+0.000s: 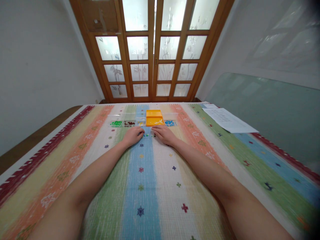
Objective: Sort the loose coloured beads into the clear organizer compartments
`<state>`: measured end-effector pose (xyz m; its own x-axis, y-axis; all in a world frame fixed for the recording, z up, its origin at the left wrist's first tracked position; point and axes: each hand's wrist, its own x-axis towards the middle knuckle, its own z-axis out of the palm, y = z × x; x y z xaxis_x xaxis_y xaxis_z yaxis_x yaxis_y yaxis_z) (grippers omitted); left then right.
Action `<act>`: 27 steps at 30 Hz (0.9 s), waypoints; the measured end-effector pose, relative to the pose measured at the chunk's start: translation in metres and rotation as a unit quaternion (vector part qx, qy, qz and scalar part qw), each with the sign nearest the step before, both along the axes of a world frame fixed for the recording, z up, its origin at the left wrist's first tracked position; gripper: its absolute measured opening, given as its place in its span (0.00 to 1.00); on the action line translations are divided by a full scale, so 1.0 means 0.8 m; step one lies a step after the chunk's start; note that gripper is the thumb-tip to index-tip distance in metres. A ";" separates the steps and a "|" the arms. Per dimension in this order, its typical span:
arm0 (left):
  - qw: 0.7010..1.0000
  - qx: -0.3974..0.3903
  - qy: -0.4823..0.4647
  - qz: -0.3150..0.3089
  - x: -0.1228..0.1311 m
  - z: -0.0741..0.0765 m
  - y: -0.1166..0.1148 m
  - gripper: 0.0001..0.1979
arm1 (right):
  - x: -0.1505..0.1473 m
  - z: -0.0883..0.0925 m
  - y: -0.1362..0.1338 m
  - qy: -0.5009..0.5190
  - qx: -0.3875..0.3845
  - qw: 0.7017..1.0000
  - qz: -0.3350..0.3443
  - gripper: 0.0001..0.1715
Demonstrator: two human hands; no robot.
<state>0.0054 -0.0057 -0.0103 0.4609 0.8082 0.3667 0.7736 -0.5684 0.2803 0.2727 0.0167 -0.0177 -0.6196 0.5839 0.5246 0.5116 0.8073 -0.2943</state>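
left arm (100,170) and right arm (207,170) stretched forward, angled inward | left hand (133,135) turned inward, fingers (141,131) curled | right hand (163,133) laid palm-down, fingers loosely bent leftward | hands set near each other, separated by a gap

Ahead of you stand wooden doors (150,50), their frosted panes (137,48) bright with light and patterned with plants; a brown board (98,15) covers the upper left section. Pale walls (37,60) flank you, the right one showing window-like reflections (288,18). A striped cloth (141,203) covers your table (37,137), its brown edge exposed at left.
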 end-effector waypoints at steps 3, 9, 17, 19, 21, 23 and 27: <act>0.999 0.009 0.002 0.032 -0.002 0.001 0.000 0.11 | 0.004 -0.006 0.013 0.054 -0.014 0.997 -0.045 0.23; 0.995 0.014 0.010 0.094 -0.006 0.000 0.002 0.11 | 0.017 -0.017 0.034 0.099 -0.026 0.989 -0.108 0.25; 0.999 -0.032 0.005 -0.026 -0.032 0.000 0.017 0.11 | 0.020 -0.021 0.035 0.064 -0.024 0.989 -0.132 0.24; 0.999 -0.033 -0.004 -0.034 -0.036 0.000 0.018 0.10 | 0.019 -0.020 0.032 0.055 -0.017 0.990 -0.127 0.23; 0.999 -0.033 -0.011 -0.038 -0.036 0.000 0.019 0.08 | 0.017 -0.018 0.027 0.043 -0.007 0.992 -0.121 0.21; 0.998 -0.037 -0.015 -0.046 -0.032 0.000 0.017 0.07 | 0.015 -0.018 0.024 0.035 0.005 0.993 -0.113 0.21; 0.997 -0.055 -0.019 -0.058 -0.017 0.002 0.009 0.06 | 0.012 -0.020 0.020 0.025 0.017 0.995 -0.095 0.20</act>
